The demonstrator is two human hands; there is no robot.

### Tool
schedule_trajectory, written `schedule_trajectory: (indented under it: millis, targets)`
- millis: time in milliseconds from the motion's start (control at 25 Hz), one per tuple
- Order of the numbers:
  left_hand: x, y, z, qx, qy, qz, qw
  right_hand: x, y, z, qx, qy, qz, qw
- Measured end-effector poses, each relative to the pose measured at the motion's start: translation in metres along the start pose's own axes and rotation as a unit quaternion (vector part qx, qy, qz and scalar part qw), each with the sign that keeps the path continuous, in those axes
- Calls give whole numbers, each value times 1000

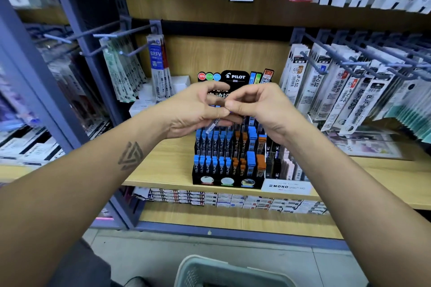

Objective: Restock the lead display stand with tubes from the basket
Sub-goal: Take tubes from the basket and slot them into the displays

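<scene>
1. Left hand (196, 109) pinches a clear tube (213, 125); right hand (258, 109) pinches its upper end.
2. Tube axis slants, lower end toward the display stand (229, 158) directly beneath.

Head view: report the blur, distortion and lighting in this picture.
Head view: the display stand at centre is fairly sharp; the hanging refill packs smear toward the right edge, and the left shelving is blurred. Wide-angle distortion bows the shelf and stretches both forearms. The left hand and right hand are slightly motion-softened around a clear tube. Lighting is even, no harsh glare.
</scene>
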State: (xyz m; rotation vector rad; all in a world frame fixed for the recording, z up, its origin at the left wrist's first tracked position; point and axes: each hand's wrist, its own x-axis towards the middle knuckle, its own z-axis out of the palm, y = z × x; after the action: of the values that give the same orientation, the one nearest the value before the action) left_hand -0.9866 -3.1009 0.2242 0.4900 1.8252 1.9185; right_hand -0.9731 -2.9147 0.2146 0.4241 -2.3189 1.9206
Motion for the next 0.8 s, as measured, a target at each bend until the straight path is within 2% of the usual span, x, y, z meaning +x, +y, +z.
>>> schedule_trajectory:
  millis: [80, 200, 280, 400, 480, 640, 800]
  targets:
    - [-1, 1, -13, 66, 82, 11, 994, 6, -4, -1, -8, 57, -2, 998]
    - [-2, -2, -32, 241, 179, 8, 954, 14, -5, -7, -52, 124, -14, 991]
    - [-1, -7, -43, 371, 176, 14, 912, 19, -1, -6, -133, 129, -21, 982]
    - [0, -14, -49, 542, 127, 34, 830, 25, 5, -1, -222, 125, -28, 967]
    - [1, -16, -50, 578, 115, 47, 806, 28, 7, 6, -249, 138, -44, 958]
    - [3, -16, -48, 593, 119, 54, 794, 32, 9, 20, -317, 147, -100, 931]
    - [4, -15, -43, 616, 110, 36, 780, 39, 21, 22, -387, 125, -130, 904]
